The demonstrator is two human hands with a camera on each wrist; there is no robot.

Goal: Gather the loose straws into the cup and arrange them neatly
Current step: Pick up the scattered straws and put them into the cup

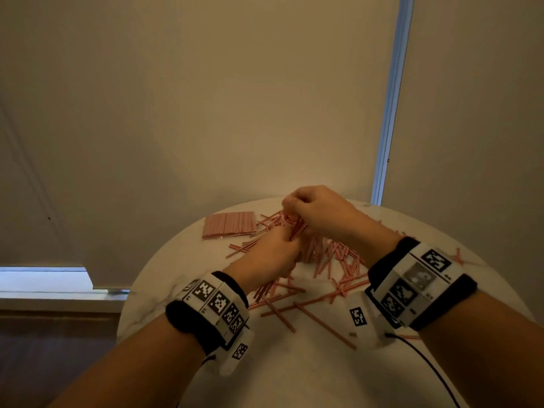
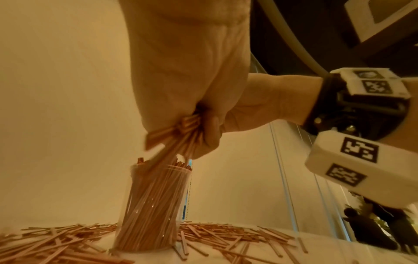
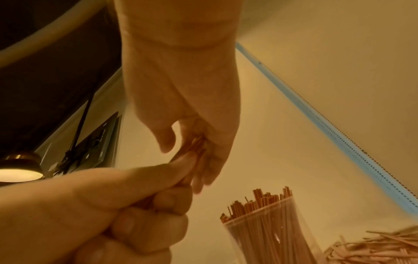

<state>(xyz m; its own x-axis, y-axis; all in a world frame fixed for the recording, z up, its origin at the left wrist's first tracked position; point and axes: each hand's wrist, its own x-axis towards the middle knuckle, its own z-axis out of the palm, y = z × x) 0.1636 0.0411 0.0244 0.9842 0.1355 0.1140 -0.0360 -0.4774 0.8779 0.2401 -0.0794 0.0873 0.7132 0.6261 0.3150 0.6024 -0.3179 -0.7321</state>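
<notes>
We hold a small bundle of straws (image 1: 295, 228) between both hands, just above the mouth of the clear cup (image 2: 153, 210). Our left hand (image 1: 272, 254) has its fingers curled round the lower part of the bundle, and our right hand (image 1: 316, 210) pinches the upper ends from above, fingers bent over them. In the left wrist view the bundle slants down from the two grips, and its lower tips reach the cup's rim; whether they are already inside we cannot tell.

The cup stands upright directly below the grip, already packed with straws standing on end. Loose straws (image 1: 338, 260) lie scattered on the round white table (image 1: 294, 378) all around the cup's base, mostly to the right of and nearer than the grip. A flat, tidy pack of straws (image 1: 229, 225) lies farther off to the left of the grip.

We judge this to be the loading step: a gathered handful is being squared up and fed into the cup. The task looks partly done, since many straws remain on the table.

The next move calls for turning the bundle upright, steering its lower ends into a gap among the crowded straws, and letting the fingers loosen only once the tips are past the rim. With the cup this full, ends may snag on those already standing and spill back out.
</notes>
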